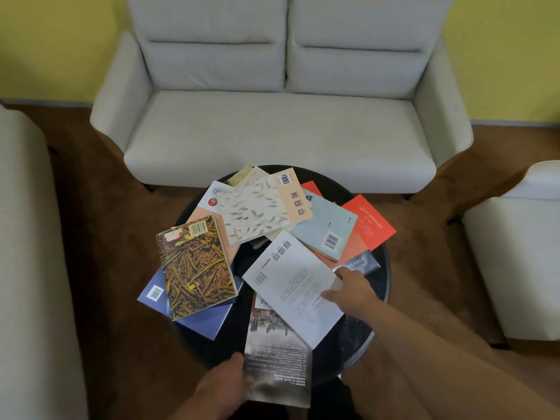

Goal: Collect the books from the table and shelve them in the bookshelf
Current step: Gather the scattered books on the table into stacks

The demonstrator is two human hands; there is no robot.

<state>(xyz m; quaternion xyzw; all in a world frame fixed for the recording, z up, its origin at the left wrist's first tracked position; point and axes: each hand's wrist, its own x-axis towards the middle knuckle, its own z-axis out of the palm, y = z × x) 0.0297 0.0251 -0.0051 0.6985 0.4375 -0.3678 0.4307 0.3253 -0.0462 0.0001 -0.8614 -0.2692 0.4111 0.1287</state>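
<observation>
Starting nearest the camera: my left hand [224, 380] grips the grey book [277, 359] at its left edge, thumb on the cover; the other fingers are hidden beneath. This book juts out over the near rim of the round black table [354, 331]. My right hand [353, 287] pinches the right edge of the white book [291, 286], thumb on the cover and forefinger stretched along the edge; I cannot see the remaining fingers. The white book lies askew across the far end of the grey book.

To the left, a yellow-brown book [197, 268] lies on a blue book [200, 319], whose near-left corner overhangs the rim. Just beyond my right hand, a dark book [360, 263] shows from under the pile. Farther on lies a pale blue book [324, 225], with a red book [371, 221] at its right edge. A speckled book [257, 207] tops the middle of the heap, partly covering a salmon book [201, 215]. The books on the table lie flat and overlapped.

Beyond the table stands a pale sofa [278, 128] against a yellow wall [515, 40]. A left seat [24, 237] and a right seat [515, 253] flank the table. Brown carpet [106, 237] covers the floor.
</observation>
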